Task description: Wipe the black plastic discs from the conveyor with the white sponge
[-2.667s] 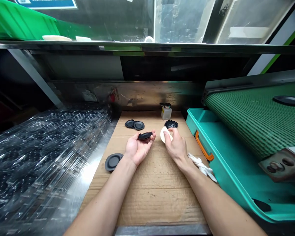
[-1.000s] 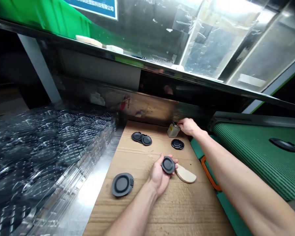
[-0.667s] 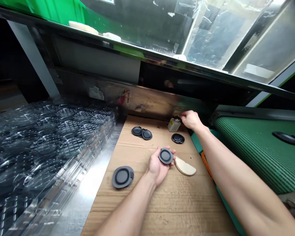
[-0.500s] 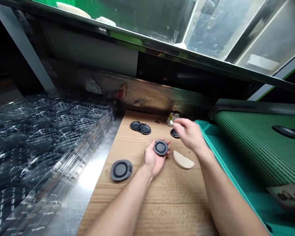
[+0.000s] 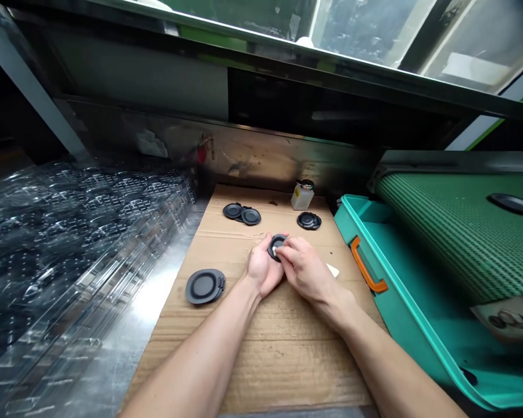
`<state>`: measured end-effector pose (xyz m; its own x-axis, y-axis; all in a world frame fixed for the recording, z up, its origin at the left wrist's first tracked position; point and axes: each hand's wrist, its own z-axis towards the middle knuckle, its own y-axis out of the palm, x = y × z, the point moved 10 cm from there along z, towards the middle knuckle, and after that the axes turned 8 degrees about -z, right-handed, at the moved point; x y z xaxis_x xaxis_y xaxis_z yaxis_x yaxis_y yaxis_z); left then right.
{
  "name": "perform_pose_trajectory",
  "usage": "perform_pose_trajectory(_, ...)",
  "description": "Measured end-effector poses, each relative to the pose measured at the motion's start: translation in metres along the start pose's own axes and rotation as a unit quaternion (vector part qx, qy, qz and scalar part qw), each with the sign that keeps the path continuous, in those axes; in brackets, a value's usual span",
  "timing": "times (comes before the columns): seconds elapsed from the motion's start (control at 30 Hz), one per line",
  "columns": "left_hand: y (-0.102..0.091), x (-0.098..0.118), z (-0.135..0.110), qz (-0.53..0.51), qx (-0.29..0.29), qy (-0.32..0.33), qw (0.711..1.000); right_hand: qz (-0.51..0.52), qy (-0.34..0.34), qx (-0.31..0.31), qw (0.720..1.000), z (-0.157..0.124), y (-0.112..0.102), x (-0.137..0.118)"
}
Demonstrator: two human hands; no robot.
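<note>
the left hand [image 5: 264, 273] is turned palm up, its fingers curled behind and cradling a small round black piece [image 5: 273, 240] above the cardboard [image 5: 265, 360]. the right hand [image 5: 307, 270] leans in from the other side, thumb and fingertips pinched together on what seems to be a white wad [image 5: 275, 249] (too small and too covered to name with certainty), which looks to be touching the face of the black piece.

the likeliest trouble is a slip: the black piece seems propped by curled fingers rather than clamped, so a hard push from the right fingertips could tip it out onto the cardboard. pressing off-centre would probably swivel it as well. the wad, if soft, could crumple or catch on the raised rim, and the right fingers cover much of that face, so a missed spot might go unnoticed.

the right forearm lies close to a pale flat piece [image 5: 333, 270], partly hidden behind it, and a sideways swing could shove that along. farther back, a small bottle [image 5: 303, 197] stands upright near a black part [image 5: 309, 220]; a careless reach could topple it, and any liquid inside might spread across the cardboard.
</note>
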<state>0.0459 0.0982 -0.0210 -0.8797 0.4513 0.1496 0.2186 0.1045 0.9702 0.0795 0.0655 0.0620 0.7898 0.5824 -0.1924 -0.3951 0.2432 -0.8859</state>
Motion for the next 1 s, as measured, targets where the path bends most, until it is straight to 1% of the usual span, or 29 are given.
perform_pose_trajectory(0.07,0.000,-0.001,0.000,0.010,0.000,-0.003,1.000,0.000,-0.002,-0.002,1.000,-0.001,0.001,-0.001)
perform_pose_trajectory(0.17,0.002,-0.001,-0.001,0.018,-0.003,0.002,1.000,-0.002,-0.004,0.012,1.000,-0.001,-0.001,-0.001)
perform_pose_trajectory(0.47,0.000,-0.004,-0.002,0.030,-0.001,-0.006,1.000,-0.009,-0.008,-0.008,1.000,-0.004,0.003,0.001)
perform_pose_trajectory(0.57,0.001,-0.005,-0.003,0.034,-0.001,-0.015,0.999,-0.010,0.000,0.003,1.000,-0.005,0.001,-0.001)
perform_pose_trajectory(0.73,-0.001,-0.002,-0.005,0.073,0.020,-0.010,0.997,0.007,-0.001,0.001,1.000,-0.009,0.001,-0.016)
perform_pose_trajectory(0.83,0.001,-0.002,-0.006,0.090,0.015,-0.005,0.996,0.009,0.010,0.028,1.000,-0.010,-0.002,-0.019)
perform_pose_trajectory(0.93,0.004,-0.002,-0.005,0.072,0.004,-0.002,0.997,-0.001,0.034,0.067,0.997,-0.010,-0.008,-0.010)
perform_pose_trajectory(1.0,0.005,-0.001,-0.005,0.060,0.002,0.005,0.998,-0.005,0.044,0.076,0.996,-0.010,-0.009,-0.002)
